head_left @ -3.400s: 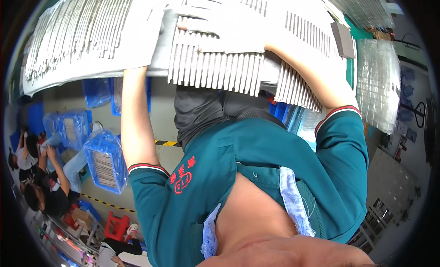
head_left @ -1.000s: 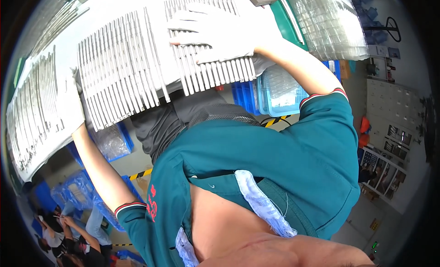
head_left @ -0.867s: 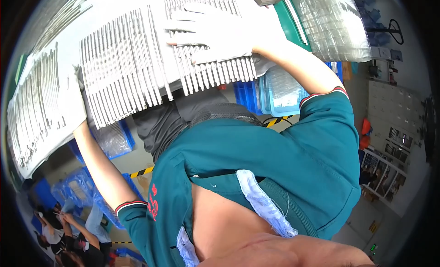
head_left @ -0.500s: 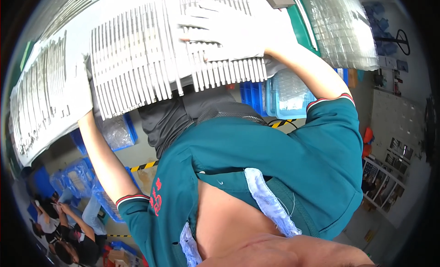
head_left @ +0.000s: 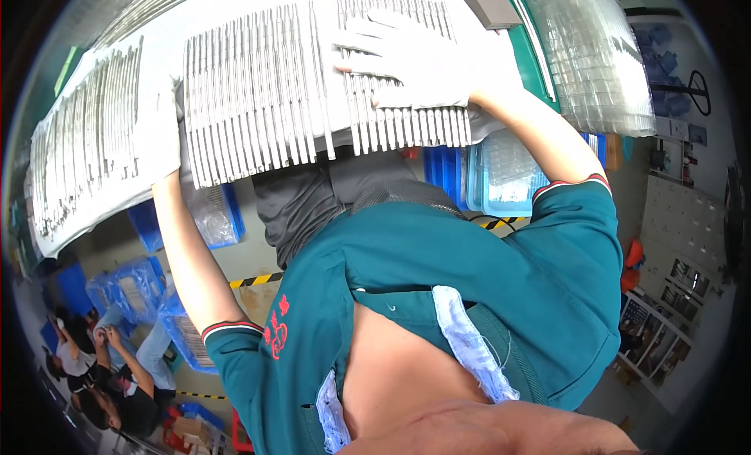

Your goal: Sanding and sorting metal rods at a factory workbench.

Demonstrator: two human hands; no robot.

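My right hand (head_left: 426,68), in a white glove, lies flat with fingers spread across the right group of slim metal rods (head_left: 411,128). My left hand (head_left: 160,138), also white-gloved, is held edge-on with fingers stretched out, beside the left end of the middle group of rods (head_left: 250,103). Its outline partly blends into the bright white cloth (head_left: 94,213) under the rods. A lone rod (head_left: 321,80) lies between the middle and right groups. To the left of my left hand lies another group of rods (head_left: 86,130), less evenly lined up.
More rods (head_left: 149,13) lie at the far left. Stacked clear plastic trays (head_left: 587,60) and a grey block (head_left: 489,5) are at the far right. Blue bins (head_left: 508,173) stand below the table edge. Other people (head_left: 117,377) sit at the lower left.
The whole view has shifted, so the table and rods appear farther right. Both hands keep about the same places against the rods.
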